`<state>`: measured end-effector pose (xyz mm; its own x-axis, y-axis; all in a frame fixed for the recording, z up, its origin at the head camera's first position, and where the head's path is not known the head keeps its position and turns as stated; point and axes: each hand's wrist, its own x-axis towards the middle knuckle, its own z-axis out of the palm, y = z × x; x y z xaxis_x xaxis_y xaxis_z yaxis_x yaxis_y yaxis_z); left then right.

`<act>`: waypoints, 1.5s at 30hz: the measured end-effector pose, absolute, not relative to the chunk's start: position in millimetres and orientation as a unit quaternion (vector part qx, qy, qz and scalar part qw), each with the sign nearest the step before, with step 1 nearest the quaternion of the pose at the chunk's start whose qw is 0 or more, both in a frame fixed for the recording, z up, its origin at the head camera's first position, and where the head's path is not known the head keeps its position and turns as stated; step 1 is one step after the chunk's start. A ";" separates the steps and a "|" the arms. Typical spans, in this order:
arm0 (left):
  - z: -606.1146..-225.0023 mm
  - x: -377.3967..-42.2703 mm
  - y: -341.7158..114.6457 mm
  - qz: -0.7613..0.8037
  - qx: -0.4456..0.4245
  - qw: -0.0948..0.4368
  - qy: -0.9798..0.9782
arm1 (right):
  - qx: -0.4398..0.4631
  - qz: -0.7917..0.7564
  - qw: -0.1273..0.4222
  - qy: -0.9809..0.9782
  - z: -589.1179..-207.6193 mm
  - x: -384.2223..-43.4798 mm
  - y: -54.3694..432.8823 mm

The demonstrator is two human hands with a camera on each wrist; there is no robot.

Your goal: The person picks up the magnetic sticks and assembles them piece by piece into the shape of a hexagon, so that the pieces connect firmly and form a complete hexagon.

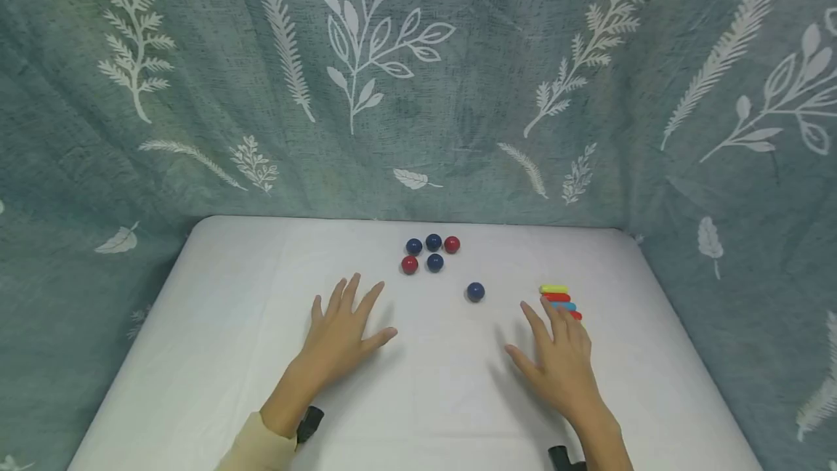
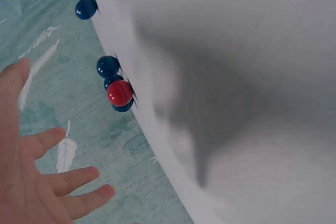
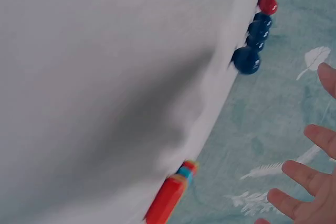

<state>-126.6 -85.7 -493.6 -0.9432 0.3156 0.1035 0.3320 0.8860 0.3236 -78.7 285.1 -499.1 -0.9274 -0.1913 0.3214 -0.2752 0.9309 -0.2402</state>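
My left hand (image 1: 336,340) hovers above the white table with its fingers spread, holding nothing. Beyond its fingertips sits a loose group of glossy balls: a red ball (image 1: 409,264), another red ball (image 1: 452,244) and blue ones such as this blue ball (image 1: 434,262). A separate blue ball (image 1: 475,291) lies nearer, between the two hands. My right hand (image 1: 559,362), also spread and holding nothing, is over the table at the right. Its fingers partly cover a row of short coloured sticks (image 1: 554,297) in yellow, red and blue; the red stick (image 3: 167,199) shows closest in the right wrist view.
The white table (image 1: 275,275) has rounded far corners. Behind it and at both sides hangs a green-grey curtain (image 1: 484,93) with white leaf prints. Dark wrist cameras show under both wrists, and both hands cast soft shadows on the tabletop.
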 end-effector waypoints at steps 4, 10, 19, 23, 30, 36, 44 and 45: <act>-494.8 -141.8 -81.3 -0.195 -0.174 0.014 -0.965 | 0.108 0.158 0.148 -0.970 -501.7 -74.9 296.6; -502.9 -165.7 -77.6 -0.250 -0.168 -0.013 -0.953 | 0.102 0.186 0.170 -0.962 -505.8 -73.4 310.8; -519.0 -204.6 -67.3 -0.344 -0.161 -0.040 -0.924 | 0.038 0.242 0.166 -0.955 -506.2 -72.8 337.7; -519.8 -219.0 -64.8 -0.360 -0.156 -0.038 -0.919 | 0.019 0.263 0.147 -0.953 -504.8 -75.5 351.7; -527.1 -240.9 -54.0 -0.387 -0.160 -0.044 -0.907 | -0.016 0.298 0.060 -0.952 -509.4 -84.4 376.8; -532.1 -250.3 -42.4 -0.378 -0.161 -0.052 -0.910 | -0.034 0.300 0.010 -0.953 -516.6 -89.4 383.5; -531.0 -255.7 -35.3 -0.359 -0.168 -0.060 -0.916 | -0.041 0.288 0.012 -0.957 -519.6 -89.5 382.7; -531.3 -256.3 -34.9 -0.355 -0.167 -0.060 -0.918 | -0.042 0.288 0.010 -0.957 -519.6 -89.7 382.3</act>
